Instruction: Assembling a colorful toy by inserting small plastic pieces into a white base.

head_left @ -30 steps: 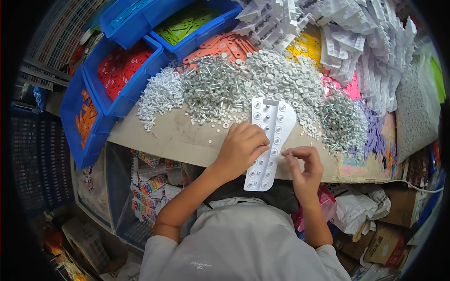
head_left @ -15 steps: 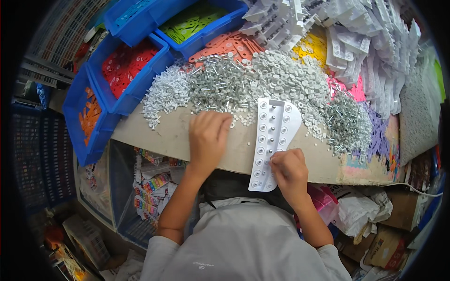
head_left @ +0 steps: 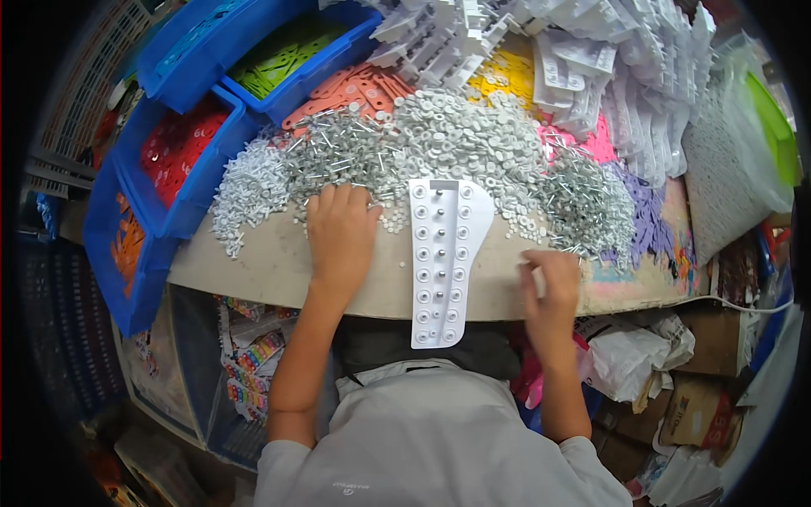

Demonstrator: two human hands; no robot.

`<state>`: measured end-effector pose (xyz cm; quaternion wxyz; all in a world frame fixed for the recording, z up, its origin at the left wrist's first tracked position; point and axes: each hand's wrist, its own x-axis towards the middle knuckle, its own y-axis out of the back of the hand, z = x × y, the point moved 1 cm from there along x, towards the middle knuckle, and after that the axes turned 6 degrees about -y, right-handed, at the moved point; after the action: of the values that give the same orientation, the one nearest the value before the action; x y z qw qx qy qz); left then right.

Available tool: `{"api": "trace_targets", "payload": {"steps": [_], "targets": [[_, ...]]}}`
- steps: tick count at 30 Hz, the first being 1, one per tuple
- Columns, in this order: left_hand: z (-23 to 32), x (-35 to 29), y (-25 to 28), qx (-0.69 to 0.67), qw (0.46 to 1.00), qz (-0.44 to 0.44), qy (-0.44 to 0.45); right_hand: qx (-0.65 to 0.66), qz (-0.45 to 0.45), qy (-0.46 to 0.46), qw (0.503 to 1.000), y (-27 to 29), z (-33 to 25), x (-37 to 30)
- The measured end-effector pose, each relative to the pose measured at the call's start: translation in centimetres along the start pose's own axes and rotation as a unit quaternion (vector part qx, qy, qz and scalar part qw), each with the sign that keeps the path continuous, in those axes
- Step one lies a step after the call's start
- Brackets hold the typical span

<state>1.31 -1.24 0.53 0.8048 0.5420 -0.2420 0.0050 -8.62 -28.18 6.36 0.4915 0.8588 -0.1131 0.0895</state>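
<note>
A white plastic strip [head_left: 425, 329], wider on one side, lies on the table with its near end past the edge. Round sockets line its two sides, and metal pins stand along its middle channel except toward the near end. To its left, my left hand [head_left: 342, 237] is closed, its fingers bent together at the edge of a heap of metal pins [head_left: 338, 156]; its fingertips are hidden. My right hand [head_left: 553, 291] is off the strip to the right, near the table's front edge, thumb and fingers apart with nothing visible between them.
White round caps [head_left: 473, 127] are heaped behind the strip, small white pegs [head_left: 249, 190] at left, more metal pins [head_left: 583, 198] at right. Blue bins [head_left: 182, 224] hold coloured flat pieces. White plastic parts [head_left: 591, 76] are stacked at the back, beside a clear bag [head_left: 726, 160].
My right hand has left the strip and moved right, its fingers parting. My left hand has reached slightly farther in to the pin heap. The view has shifted, and the strip looks straighter.
</note>
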Motion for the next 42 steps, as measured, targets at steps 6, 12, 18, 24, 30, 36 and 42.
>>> {"api": "trace_targets", "payload": {"steps": [6, 12, 18, 24, 30, 36, 42], "targets": [[-0.1, -0.2, 0.5, -0.016, 0.999, -0.017, 0.022, -0.139, 0.031, -0.042, 0.989, 1.6, 7.0, 0.6], [0.5, -0.5, 1.7, 0.003, 1.000, -0.020, 0.017, -0.175, 0.012, -0.025, 0.984, 1.2, 8.0, 1.3], [0.7, -1.2, 3.6, -0.139, 0.990, -0.020, 0.030, 0.046, 0.054, -0.108, 0.992, 0.7, 5.1, 0.5], [0.2, -2.1, 3.4, -0.164, 0.985, 0.057, 0.007, 0.299, -0.119, -0.058, 0.945, -1.9, -2.7, -2.6], [0.4, -2.8, 4.1, -0.197, 0.976, 0.094, 0.014, 0.238, -0.153, 0.020, 0.959, -4.0, -3.7, -3.4], [3.8, -5.7, 5.1, -0.422, 0.903, -0.005, 0.083, 0.182, -0.161, 0.102, 0.965, -3.4, -4.0, -2.7], [6.6, -7.7, 4.0, -0.384, 0.922, -0.011, -0.042, 0.190, -0.237, 0.121, 0.945, -2.3, -3.5, -1.8]]}}
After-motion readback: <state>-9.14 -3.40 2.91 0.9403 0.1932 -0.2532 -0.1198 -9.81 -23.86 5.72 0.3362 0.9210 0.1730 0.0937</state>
